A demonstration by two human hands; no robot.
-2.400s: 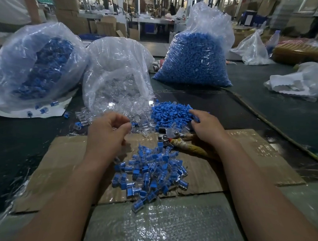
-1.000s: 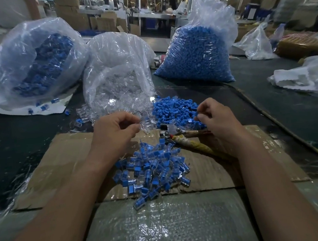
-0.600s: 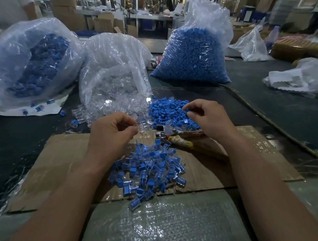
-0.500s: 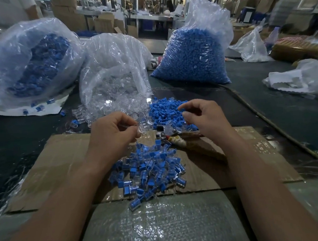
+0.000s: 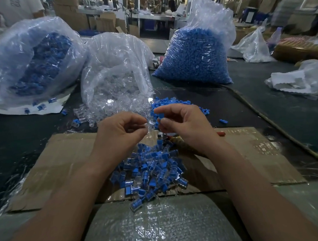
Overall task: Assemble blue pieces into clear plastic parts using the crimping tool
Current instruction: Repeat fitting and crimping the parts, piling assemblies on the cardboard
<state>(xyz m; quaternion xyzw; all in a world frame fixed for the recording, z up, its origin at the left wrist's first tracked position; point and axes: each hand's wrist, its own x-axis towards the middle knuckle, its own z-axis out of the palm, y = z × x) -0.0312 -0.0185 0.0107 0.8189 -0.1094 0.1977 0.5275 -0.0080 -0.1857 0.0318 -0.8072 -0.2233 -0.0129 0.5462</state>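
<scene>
My left hand (image 5: 120, 132) pinches a clear plastic part (image 5: 150, 122) between thumb and fingertips. Close to its right, my right hand (image 5: 185, 124) pinches a small blue piece (image 5: 160, 115), almost touching the clear part. Both are raised above a cardboard sheet (image 5: 66, 165). Below them lies a heap of assembled blue-and-clear parts (image 5: 150, 166). The crimping tool (image 5: 165, 137) lies on the cardboard under my right hand, mostly hidden, with a red handle tip (image 5: 221, 134) showing. Loose blue pieces (image 5: 179, 103) are piled behind my hands.
Three plastic bags stand behind: assembled parts (image 5: 35, 61) at left, clear parts (image 5: 116, 78) in the middle with some spilled out, blue pieces (image 5: 196, 54) at right. Bubble wrap (image 5: 157, 225) lies nearest me. Crumpled bags (image 5: 301, 82) sit at far right; a person stands at back left.
My right hand lifted off the blue pile with one blue piece and moved left to meet my left hand, which kept holding the clear part.
</scene>
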